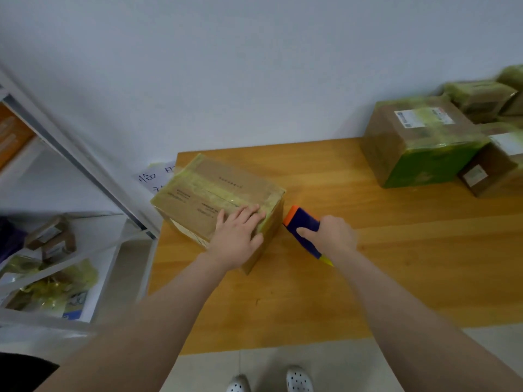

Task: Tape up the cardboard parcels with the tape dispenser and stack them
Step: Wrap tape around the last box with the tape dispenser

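A cardboard parcel (206,193) with yellowish tape along its top seam and edges lies at the left end of the wooden table (368,264). My left hand (236,236) presses flat on the parcel's near right corner, fingers straight over the tape. Just right of the parcel, my right hand (334,236) grips a blue tape dispenser (304,224) with an orange front end, held low at the parcel's right side. A bit of yellow tape shows below that hand.
Several taped parcels (418,142) are stacked at the table's far right against the wall. A white metal shelf (70,165) with small boxes and tape scraps stands to the left. A paper with writing (154,176) lies behind the parcel. My shoes (268,380) show below the table's front edge.
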